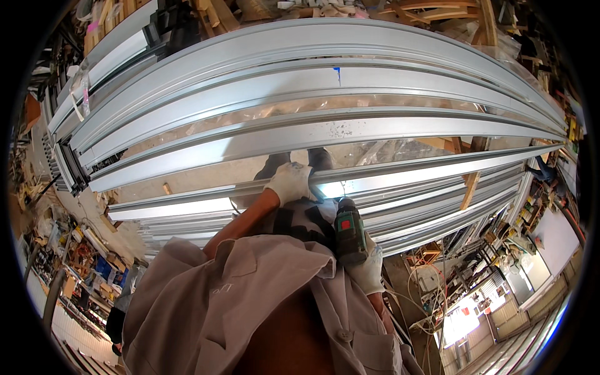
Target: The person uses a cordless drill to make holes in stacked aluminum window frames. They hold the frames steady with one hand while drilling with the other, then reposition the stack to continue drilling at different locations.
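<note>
The right hand [369, 273] holds a cordless drill [350, 234] while the left hand [291, 183], its grip unclear, lies over an aluminium profile [387, 172].

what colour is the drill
The drill is mostly dark green, with a red patch, in the head view.

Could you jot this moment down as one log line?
left hand: gloved, at silver rail | right hand: gloved, holding power drill | beyond: more rails
</note>
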Demonstrator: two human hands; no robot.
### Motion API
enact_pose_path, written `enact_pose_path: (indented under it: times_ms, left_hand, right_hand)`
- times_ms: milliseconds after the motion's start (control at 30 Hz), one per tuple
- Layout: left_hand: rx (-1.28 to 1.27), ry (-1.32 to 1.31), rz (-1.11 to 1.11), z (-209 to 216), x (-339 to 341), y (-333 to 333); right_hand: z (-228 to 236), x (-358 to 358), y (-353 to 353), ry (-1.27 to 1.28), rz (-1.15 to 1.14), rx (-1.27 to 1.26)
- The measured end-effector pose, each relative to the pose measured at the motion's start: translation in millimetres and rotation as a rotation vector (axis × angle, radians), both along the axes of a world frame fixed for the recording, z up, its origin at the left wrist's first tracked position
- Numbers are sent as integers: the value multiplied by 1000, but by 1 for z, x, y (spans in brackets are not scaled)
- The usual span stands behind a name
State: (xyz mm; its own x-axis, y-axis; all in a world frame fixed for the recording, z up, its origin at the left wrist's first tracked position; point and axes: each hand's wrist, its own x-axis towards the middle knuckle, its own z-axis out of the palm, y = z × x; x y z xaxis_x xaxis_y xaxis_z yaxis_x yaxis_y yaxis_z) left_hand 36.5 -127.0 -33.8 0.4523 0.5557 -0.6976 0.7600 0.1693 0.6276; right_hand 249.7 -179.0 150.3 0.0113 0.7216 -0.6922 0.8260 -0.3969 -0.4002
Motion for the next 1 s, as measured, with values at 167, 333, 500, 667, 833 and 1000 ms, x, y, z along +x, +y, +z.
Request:
enact_pose_path:
  times_ms: [167, 333, 500, 667, 833, 1000]
  left_hand:
    - [17, -9, -3, -2, 2, 0]
    - [-48, -10, -47, 6, 2, 9]
    - [-6, -16, -13, -4, 3, 0]
    - [-34, 15, -35, -1, 3, 3]
    - [-88, 17, -57, 1, 3, 7]
    - [-81, 18, -59, 0, 3, 6]
  right_hand:
    - [-4, 2, -3, -24, 2, -21]
    - [-1, -1, 0, 6, -33, -23]
    - [1, -2, 3, 28, -35, -31]
    - [-1, 1, 1, -4, -22, -41]
    - [-4, 4, 0, -5, -8, -30]
    - [-4, 3, 1, -12, 6, -32]
